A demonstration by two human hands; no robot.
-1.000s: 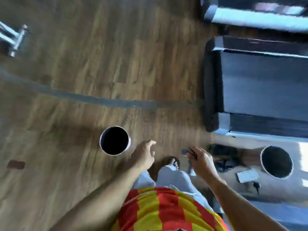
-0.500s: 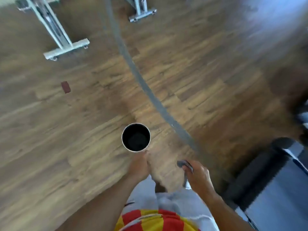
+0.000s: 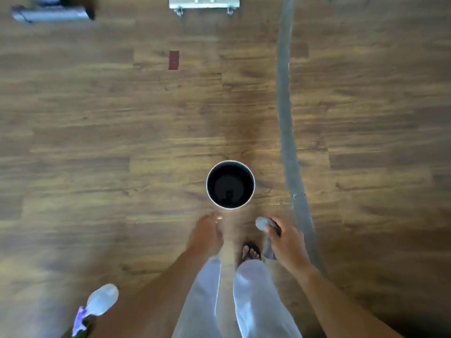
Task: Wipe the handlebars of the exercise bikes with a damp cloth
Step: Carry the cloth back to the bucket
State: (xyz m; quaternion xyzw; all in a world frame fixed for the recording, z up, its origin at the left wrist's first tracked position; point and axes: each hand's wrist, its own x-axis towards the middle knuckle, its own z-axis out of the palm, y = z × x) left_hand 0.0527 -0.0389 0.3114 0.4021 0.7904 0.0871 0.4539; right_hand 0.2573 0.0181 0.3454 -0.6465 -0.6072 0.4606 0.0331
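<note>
Right hand (image 3: 288,242) gripping grey cloth (image 3: 264,224), fingers curled round it, tail of cloth dangling below fist. Left hand (image 3: 207,234) loose, fingers relaxed, holding nothing, just left of cloth. Black bucket (image 3: 230,184) on wood floor (image 3: 97,142), just ahead of both hands. Grey hose (image 3: 286,118) right of grip. Bike base (image 3: 203,4) far ahead; handlebars out of frame.
</note>
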